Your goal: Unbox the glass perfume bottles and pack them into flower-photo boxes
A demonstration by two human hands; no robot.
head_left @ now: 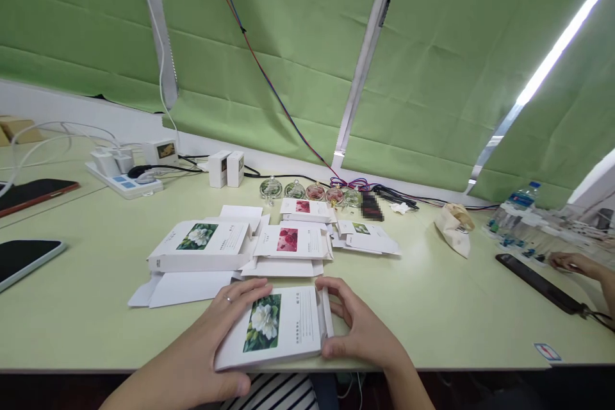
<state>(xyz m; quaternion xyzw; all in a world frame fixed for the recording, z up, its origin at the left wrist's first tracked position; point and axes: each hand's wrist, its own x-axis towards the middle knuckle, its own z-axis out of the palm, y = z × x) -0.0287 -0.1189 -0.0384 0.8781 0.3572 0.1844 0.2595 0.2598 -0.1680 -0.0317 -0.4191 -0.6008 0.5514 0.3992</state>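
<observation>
A white cardboard box [288, 320] printed with a white flower lies at the table's front edge. My left hand [230, 333] grips its left side, fingers on the top face and thumb at the near edge. At the right end, my right hand [350, 327] pinches the end flap [327, 312], which stands partly open. Beyond them lie flattened boxes with open flaps: one with a white flower [211, 243], one with pink flowers [291, 241], another pink one [305, 207] and a smaller green-pictured one [365, 234]. What is inside the held box is hidden.
Several round glass bottles [315, 191] line the back, beside two small white boxes [227, 169]. A power strip [125, 180] and phones [29, 261] are at left. A paper bag [453, 229], a dark strap-like item [538, 282] and another person's hand [576, 264] are at right.
</observation>
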